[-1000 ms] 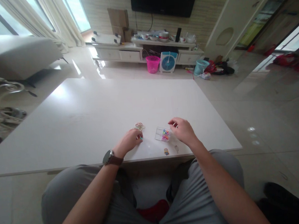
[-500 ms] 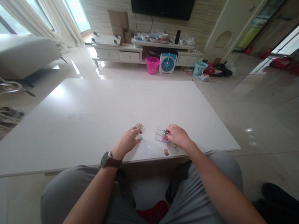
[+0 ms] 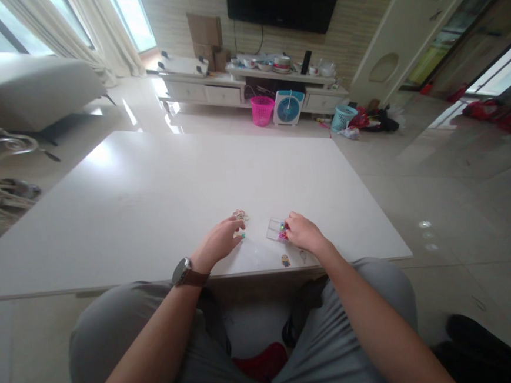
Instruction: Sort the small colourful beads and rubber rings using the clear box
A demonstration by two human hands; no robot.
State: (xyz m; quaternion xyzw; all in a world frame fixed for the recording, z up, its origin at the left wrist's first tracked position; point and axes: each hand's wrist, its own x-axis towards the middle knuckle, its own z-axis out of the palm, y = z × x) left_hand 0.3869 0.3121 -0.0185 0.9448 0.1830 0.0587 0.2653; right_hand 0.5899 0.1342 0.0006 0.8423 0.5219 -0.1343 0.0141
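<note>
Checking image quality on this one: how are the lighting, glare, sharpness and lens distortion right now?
Head view, lighting: the windows look washed out; head view, glare: a bright patch near the far left corner of the white table, small spots on the floor; head view, sharpness: soft, so single beads by the right hand blend together; head view, distortion: outer edges look stretched.

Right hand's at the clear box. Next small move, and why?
Probably have the right hand pinch and lift one of the colorful pieces: its fingertips are at them in the clear box. Whether it already grips one is hidden.
</note>
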